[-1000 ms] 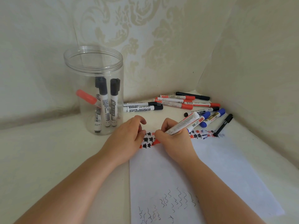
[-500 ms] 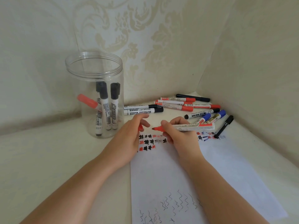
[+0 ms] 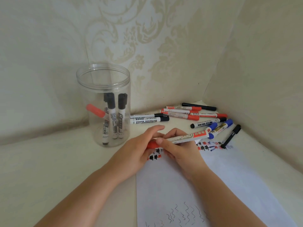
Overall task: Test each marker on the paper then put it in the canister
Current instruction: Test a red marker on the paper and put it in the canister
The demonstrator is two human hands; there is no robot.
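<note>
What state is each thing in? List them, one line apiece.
Canister: upright, lid off, holds four capped markers.
Red marker: held level above the paper, cap being pressed on.
Left hand: grips the red cap.
Right hand: grips the marker's barrel.
Paper: flat, scribbled at both ends.
Loose markers: capped, lying by the corner.

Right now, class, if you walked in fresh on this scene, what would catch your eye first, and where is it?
First the two hands at the centre: the right hand grips a red whiteboard marker while the left hand holds its red cap, over the scribbled paper. Then the clear canister at the left, with markers standing inside, and the loose markers scattered in the far corner.
</note>
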